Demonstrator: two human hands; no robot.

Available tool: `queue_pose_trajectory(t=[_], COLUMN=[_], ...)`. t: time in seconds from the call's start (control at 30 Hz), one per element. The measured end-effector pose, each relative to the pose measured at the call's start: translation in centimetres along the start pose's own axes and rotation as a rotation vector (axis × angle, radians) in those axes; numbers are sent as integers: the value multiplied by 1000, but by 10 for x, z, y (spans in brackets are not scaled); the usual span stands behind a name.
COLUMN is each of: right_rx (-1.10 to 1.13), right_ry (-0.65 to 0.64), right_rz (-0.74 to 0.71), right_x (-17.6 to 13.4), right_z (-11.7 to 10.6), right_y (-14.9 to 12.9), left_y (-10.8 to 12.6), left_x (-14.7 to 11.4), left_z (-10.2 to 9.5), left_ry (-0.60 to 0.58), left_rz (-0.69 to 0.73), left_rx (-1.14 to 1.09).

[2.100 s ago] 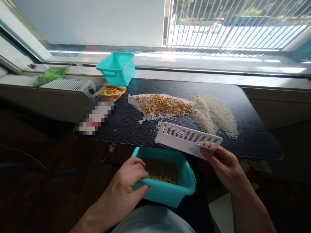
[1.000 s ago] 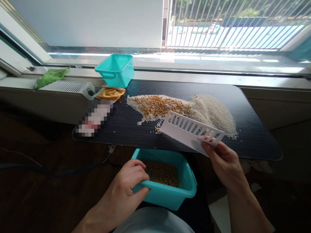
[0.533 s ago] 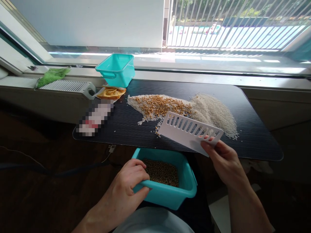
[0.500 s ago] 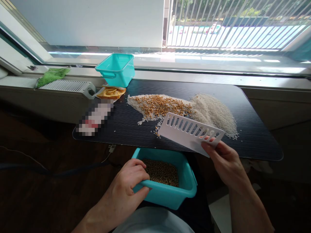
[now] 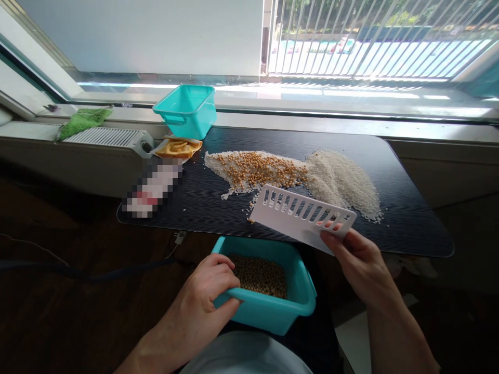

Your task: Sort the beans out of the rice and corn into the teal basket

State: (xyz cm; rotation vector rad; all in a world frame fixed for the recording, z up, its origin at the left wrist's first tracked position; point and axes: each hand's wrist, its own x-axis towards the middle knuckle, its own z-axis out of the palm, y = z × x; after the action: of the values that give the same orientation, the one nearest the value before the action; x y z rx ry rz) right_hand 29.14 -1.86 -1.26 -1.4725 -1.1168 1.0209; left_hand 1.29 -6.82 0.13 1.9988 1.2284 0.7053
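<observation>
My left hand (image 5: 212, 291) grips the near left rim of a turquoise plastic bin (image 5: 268, 307), which sits just below the table's front edge. Inside the bin lies a layer of round, dried peas (image 5: 261, 275), brownish in the shade. In my right hand (image 5: 358, 259) is a flat white plastic scraper (image 5: 288, 221) with a row of slots, held by its right end above the table's front part. Beyond the scraper, yellow peas (image 5: 257, 166) are spread over white rice (image 5: 218, 163). They join a larger heap of rice (image 5: 346, 179) on the right.
The dark table (image 5: 210, 213) has rounded corners. At its back left stands a second turquoise bin (image 5: 191, 111), beside a folded yellow cloth (image 5: 179, 148). A blurred-out packet (image 5: 152, 192) lies at the left end. A green cloth (image 5: 86, 122) rests on the radiator (image 5: 113, 139).
My right hand has drawn the scraper slightly toward me and to the left. My left hand and the bin stay in place, and the rice and peas look unchanged.
</observation>
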Motion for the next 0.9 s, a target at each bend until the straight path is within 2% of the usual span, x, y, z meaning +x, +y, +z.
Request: queue_pose_trajectory(t=[0.23, 0.4, 0.6, 0.8, 0.9], right_rx=[-15, -33, -22, -51, -49], right_ry=[39, -32, -30, -103, -98], right_rz=[-7, -8, -21, 19, 26], right_x=[0, -4, -11, -20, -21], right_z=[-3, -1, -6, -16, -18], right_y=[0, -3, -7, 1, 6], left_y=[1, 2, 3, 3, 3], left_x=[0, 1, 2, 2, 2], left_z=[0, -1, -2, -3, -3], left_ry=[-4, -5, 5, -8, -6], left_rz=[-10, -5, 8, -4, 3], left_rx=[-4, 1, -1, 5, 8])
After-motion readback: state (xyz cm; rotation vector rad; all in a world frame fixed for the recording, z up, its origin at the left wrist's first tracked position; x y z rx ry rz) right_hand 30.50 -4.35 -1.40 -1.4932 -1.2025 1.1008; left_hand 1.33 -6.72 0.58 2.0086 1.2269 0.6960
